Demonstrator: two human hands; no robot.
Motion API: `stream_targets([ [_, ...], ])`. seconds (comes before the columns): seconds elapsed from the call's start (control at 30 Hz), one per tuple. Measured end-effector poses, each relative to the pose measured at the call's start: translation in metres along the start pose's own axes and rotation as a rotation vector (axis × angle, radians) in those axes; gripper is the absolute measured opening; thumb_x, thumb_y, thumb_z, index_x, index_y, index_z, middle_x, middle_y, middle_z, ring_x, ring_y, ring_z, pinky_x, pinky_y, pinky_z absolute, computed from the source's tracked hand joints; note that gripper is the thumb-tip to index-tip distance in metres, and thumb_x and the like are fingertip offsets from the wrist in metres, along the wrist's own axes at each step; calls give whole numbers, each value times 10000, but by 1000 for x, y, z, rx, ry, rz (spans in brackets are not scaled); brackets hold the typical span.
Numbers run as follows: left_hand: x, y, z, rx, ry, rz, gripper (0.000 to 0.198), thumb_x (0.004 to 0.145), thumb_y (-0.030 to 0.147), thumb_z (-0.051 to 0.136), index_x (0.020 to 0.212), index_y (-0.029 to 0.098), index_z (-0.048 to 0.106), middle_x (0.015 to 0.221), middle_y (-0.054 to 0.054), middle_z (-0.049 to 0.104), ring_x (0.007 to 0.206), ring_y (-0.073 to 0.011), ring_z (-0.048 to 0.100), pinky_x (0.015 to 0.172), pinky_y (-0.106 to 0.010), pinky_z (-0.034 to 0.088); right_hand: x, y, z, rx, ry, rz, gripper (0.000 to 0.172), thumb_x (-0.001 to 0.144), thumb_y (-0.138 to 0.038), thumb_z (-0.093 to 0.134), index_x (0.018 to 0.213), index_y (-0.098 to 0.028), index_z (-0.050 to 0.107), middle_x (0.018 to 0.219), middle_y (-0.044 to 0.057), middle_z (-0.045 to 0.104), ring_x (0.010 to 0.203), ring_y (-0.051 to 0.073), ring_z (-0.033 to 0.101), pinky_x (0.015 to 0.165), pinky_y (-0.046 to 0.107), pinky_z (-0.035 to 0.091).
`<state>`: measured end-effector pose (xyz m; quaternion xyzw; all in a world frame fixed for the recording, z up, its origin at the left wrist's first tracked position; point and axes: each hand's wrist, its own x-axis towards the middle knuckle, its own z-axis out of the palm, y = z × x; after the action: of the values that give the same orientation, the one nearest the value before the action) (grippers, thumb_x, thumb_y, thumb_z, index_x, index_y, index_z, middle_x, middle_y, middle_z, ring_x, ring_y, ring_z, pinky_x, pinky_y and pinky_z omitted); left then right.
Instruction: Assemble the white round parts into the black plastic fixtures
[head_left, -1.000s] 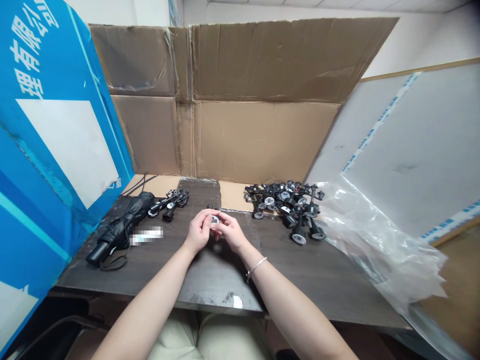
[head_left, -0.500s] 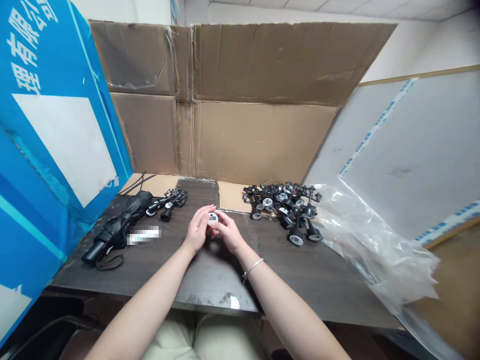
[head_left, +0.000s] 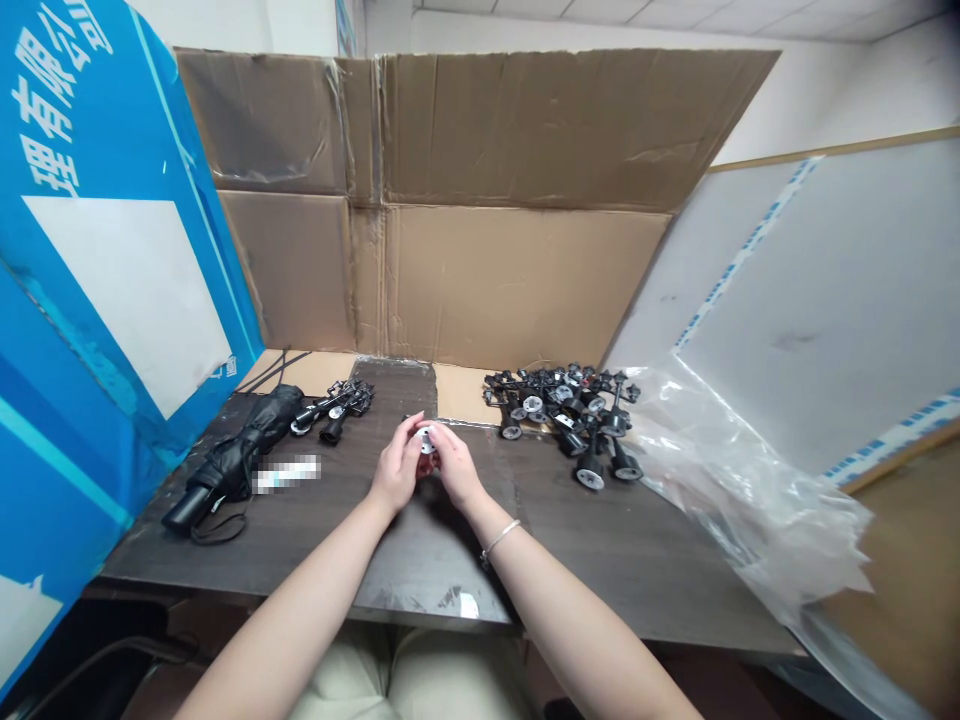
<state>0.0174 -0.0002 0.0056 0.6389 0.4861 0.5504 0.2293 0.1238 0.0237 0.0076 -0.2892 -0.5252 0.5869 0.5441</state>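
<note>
Between my two hands, above the middle of the dark table (head_left: 435, 570), is a small part with a round white end (head_left: 427, 439). That end faces up towards me and has dark holes in it. My left hand (head_left: 397, 468) wraps it from the left, fingers bent, and my right hand (head_left: 457, 470) wraps it from the right, thumb near the white face. The rest of the part is hidden by my fingers. Right of my hands lies a pile of black cup-shaped parts (head_left: 589, 465), several with similar round pale ends. A smaller group of such parts (head_left: 332, 428) lies to the left.
A folded black umbrella (head_left: 244, 450) lies at the left, beside a blurred pale strip (head_left: 287, 473). Upright cardboard (head_left: 525, 280) closes off the back, and a blue panel (head_left: 172, 270) the left side. Clear plastic sheeting (head_left: 742, 500) hangs over the right edge.
The white end has turned in my hands and shows more of its face and holes. My right thumb has shifted upward along it. The parts on the table have stayed put.
</note>
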Motion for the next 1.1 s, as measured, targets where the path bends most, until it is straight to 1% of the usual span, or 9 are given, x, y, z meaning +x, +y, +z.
stream_targets([
  [0.1,-2,0,2,-29,-5,-8,388,878,387,335,1177,192,486,1063,-63,632,823,-152,628,726,-270,506,-1,4,2,-38,-9,-8,392,706,-538,535,883,-190,577,588,-20,508,417,81,395,398,232,344],
  [0.2,-2,0,3,-42,6,17,377,886,375,310,1151,184,499,1076,-70,627,878,-159,617,749,-273,499,-4,6,5,-66,-15,-15,397,713,-548,526,879,-190,570,512,-41,447,396,82,361,385,231,312],
  [0.27,-3,0,3,-30,32,36,372,886,367,303,1127,176,512,1080,-74,623,924,-167,601,774,-279,489,-5,6,7,-81,-25,-28,407,714,-552,524,892,-189,569,518,-41,440,404,82,359,389,230,304],
  [0.3,-3,0,3,-25,42,45,370,885,365,302,1116,173,518,1072,-75,624,909,-166,603,768,-278,489,-5,6,7,-86,-28,-35,418,716,-556,520,906,-187,569,525,-40,440,408,82,357,391,230,302],
  [0.47,-4,0,3,-75,64,65,351,884,363,299,1072,183,535,958,-55,645,641,-118,599,628,-242,495,-6,9,6,-121,-47,-69,448,760,-566,459,956,-181,577,501,-48,394,434,89,345,427,234,307],
  [0.67,-3,-1,5,-125,97,64,343,877,385,307,1034,180,534,952,-51,626,534,-81,545,522,-209,471,-6,12,5,-107,-83,-73,462,752,-566,473,1000,-187,569,528,-41,417,457,91,350,459,238,317],
  [0.83,-2,2,5,-83,128,124,345,879,399,307,976,175,551,923,-60,624,676,-123,591,591,-229,484,-7,6,8,-18,-99,-46,452,711,-581,513,933,-190,559,578,-36,416,468,80,331,449,226,305],
  [0.93,-3,5,5,-55,118,143,367,888,415,276,942,177,551,854,-50,626,628,-117,582,569,-233,476,-8,2,10,39,-94,-29,431,687,-586,537,858,-191,550,588,-40,398,476,74,324,445,215,307],
  [1.1,-2,5,4,-10,122,191,388,890,440,259,934,176,541,861,-59,624,669,-122,589,599,-236,481,-8,0,10,83,-91,4,410,679,-566,563,838,-188,545,610,-35,404,497,75,347,453,210,313],
])
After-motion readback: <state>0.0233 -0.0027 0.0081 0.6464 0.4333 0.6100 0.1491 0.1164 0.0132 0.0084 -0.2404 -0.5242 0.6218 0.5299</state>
